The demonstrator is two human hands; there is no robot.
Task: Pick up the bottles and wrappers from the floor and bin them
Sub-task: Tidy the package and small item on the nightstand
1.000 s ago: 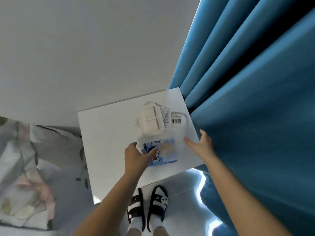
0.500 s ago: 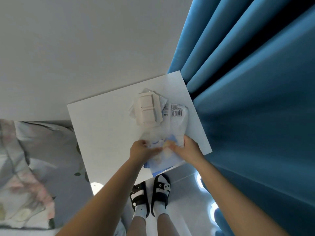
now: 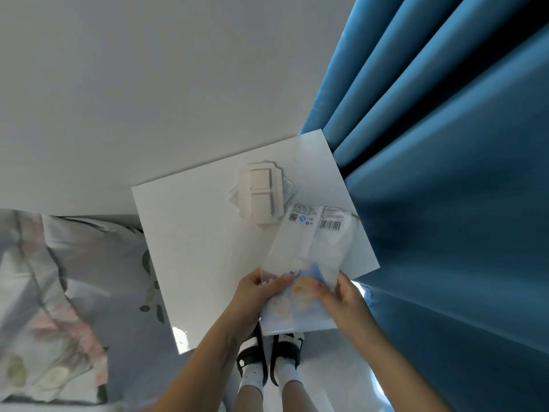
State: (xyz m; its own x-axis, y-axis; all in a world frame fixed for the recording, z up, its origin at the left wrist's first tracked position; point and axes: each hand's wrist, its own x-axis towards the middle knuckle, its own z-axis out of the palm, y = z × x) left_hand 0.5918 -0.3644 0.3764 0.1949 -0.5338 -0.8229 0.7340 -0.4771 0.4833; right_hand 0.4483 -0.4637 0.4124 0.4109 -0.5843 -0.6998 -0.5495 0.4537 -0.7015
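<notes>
A clear plastic wrapper (image 3: 309,251) with a barcode label and blue printed packaging inside hangs over the front right of a white table top (image 3: 196,239). My left hand (image 3: 252,298) pinches the wrapper's lower left edge. My right hand (image 3: 344,301) grips its lower right edge. The wrapper's near end sticks out past the table edge, above my feet. A beige flattened cardboard piece (image 3: 258,194) lies on another clear wrapper (image 3: 286,190) at the back of the table.
A blue curtain (image 3: 445,173) hangs close on the right, touching the table's right side. A floral bedspread (image 3: 59,292) lies to the left. A plain grey wall is behind. My sandalled feet (image 3: 267,364) stand on the pale floor below the table edge.
Both hands closed on the wrapper's near end and drew it toward me, off the table's front edge. It has slid clear of the beige cardboard piece.
</notes>
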